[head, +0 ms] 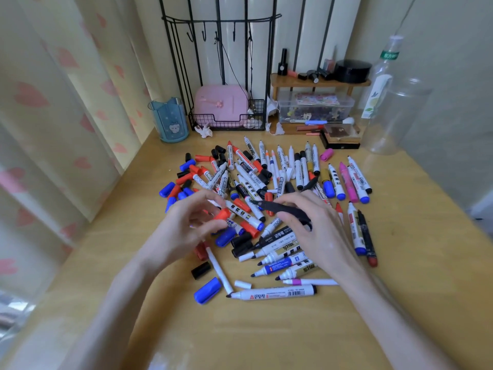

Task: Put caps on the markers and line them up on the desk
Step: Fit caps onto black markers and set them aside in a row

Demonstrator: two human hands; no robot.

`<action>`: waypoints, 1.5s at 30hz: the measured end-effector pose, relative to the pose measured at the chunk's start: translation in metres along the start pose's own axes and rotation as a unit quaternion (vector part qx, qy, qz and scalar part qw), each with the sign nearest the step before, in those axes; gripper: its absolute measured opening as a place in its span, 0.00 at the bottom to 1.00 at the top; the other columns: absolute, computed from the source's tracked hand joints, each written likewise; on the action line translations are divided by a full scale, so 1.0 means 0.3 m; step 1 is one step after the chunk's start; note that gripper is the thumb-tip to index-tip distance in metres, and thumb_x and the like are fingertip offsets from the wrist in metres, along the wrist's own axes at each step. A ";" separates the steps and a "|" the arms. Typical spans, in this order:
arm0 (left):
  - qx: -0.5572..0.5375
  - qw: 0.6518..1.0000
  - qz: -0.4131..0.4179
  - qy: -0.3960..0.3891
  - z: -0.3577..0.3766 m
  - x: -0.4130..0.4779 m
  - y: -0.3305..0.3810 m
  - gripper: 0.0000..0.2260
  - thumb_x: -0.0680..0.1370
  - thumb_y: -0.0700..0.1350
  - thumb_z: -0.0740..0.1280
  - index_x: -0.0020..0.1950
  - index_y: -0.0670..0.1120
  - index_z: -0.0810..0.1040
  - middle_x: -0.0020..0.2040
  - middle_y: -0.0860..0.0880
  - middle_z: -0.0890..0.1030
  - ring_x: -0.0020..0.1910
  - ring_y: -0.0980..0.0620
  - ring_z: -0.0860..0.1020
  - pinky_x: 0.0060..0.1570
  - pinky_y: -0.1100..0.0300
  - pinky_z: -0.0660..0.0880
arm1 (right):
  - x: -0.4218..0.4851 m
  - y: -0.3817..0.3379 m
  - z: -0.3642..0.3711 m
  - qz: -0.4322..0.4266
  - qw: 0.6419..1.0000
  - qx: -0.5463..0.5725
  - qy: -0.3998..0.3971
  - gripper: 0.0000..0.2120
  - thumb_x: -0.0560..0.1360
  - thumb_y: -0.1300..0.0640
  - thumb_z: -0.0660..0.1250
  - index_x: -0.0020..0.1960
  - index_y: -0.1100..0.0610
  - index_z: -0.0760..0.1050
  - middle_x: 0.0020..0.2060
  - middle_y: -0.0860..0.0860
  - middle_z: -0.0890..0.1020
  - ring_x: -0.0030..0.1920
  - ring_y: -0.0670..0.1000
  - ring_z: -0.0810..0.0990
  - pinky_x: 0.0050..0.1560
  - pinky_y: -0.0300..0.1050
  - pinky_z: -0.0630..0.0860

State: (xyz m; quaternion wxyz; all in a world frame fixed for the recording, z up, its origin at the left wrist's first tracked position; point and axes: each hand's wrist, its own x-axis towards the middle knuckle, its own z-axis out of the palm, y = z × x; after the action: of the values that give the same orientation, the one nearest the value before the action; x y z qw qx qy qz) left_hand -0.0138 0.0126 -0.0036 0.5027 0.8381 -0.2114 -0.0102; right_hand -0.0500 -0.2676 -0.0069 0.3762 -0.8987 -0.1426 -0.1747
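Note:
A heap of several uncapped markers (269, 180) and loose red, blue and black caps lies on the wooden desk (266, 329). My right hand (317, 231) grips a thin black marker (280, 208) above the heap, its tip pointing left. My left hand (186, 225) hovers over the left side of the heap and pinches a red cap (222, 214) between thumb and fingers. A few capped markers (354, 182) lie side by side at the right. A loose blue cap (207, 290) and a black cap (201, 270) lie near the front.
At the back stand a blue pen cup (170, 121), a black wire rack with a pink case (221, 105), a small wooden shelf (320, 84) with cosmetics and a clear plastic bottle (381, 84). A curtain hangs at the left.

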 end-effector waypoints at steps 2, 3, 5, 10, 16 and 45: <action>0.031 0.999 0.006 0.004 0.031 0.001 -0.001 0.12 0.73 0.50 0.78 0.54 0.50 0.82 0.47 0.52 0.85 0.43 0.51 0.83 0.43 0.59 0.80 | -0.002 0.001 0.004 -0.011 1.000 0.000 -0.014 0.12 0.80 0.56 0.71 0.63 0.49 0.81 0.52 0.42 0.78 0.51 0.41 0.79 0.47 0.30 0.75; 0.040 0.999 0.010 0.010 0.035 0.002 -0.002 0.11 0.72 0.52 0.78 0.52 0.51 0.83 0.47 0.53 0.85 0.42 0.51 0.83 0.42 0.57 0.79 | -0.002 0.003 0.006 -0.016 1.000 -0.003 -0.019 0.12 0.80 0.56 0.71 0.63 0.49 0.81 0.52 0.42 0.78 0.51 0.41 0.79 0.48 0.32 0.76; 0.037 0.999 0.019 0.010 0.037 0.003 -0.007 0.09 0.72 0.54 0.77 0.49 0.52 0.84 0.45 0.51 0.86 0.40 0.45 0.81 0.40 0.48 0.78 | -0.003 0.006 0.007 -0.029 0.999 -0.012 -0.025 0.12 0.80 0.55 0.70 0.62 0.49 0.82 0.51 0.42 0.77 0.52 0.43 0.78 0.52 0.35 0.75; 0.031 0.999 0.041 0.008 0.050 -0.001 -0.003 0.08 0.74 0.54 0.77 0.49 0.54 0.84 0.44 0.50 0.85 0.39 0.43 0.81 0.41 0.43 0.78 | -0.007 0.004 0.025 -0.057 0.997 -0.040 -0.025 0.11 0.80 0.56 0.71 0.62 0.49 0.82 0.50 0.42 0.76 0.52 0.46 0.77 0.57 0.46 0.75; 0.041 0.998 0.040 -0.004 0.068 0.000 0.001 0.06 0.75 0.50 0.77 0.50 0.54 0.83 0.44 0.54 0.85 0.37 0.49 0.81 0.39 0.50 0.78 | -0.014 0.003 0.039 -0.069 0.996 -0.050 -0.017 0.12 0.80 0.53 0.69 0.63 0.49 0.82 0.50 0.42 0.76 0.52 0.45 0.76 0.55 0.48 0.76; 0.319 0.946 -0.036 0.045 -0.155 -0.034 -0.108 0.08 0.74 0.53 0.80 0.50 0.60 0.84 0.43 0.63 0.78 0.44 0.64 0.75 0.40 0.67 0.68 | -0.014 0.015 0.078 -0.027 0.998 -0.062 0.020 0.13 0.79 0.52 0.69 0.62 0.51 0.83 0.49 0.42 0.79 0.49 0.48 0.78 0.53 0.51 0.78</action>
State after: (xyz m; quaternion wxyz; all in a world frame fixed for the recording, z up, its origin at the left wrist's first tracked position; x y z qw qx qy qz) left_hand -0.0014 0.0685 -0.0102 0.2173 0.9613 -0.1506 0.0777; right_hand -0.0471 -0.2542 -0.0268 0.3181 -0.9123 -0.1483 -0.2108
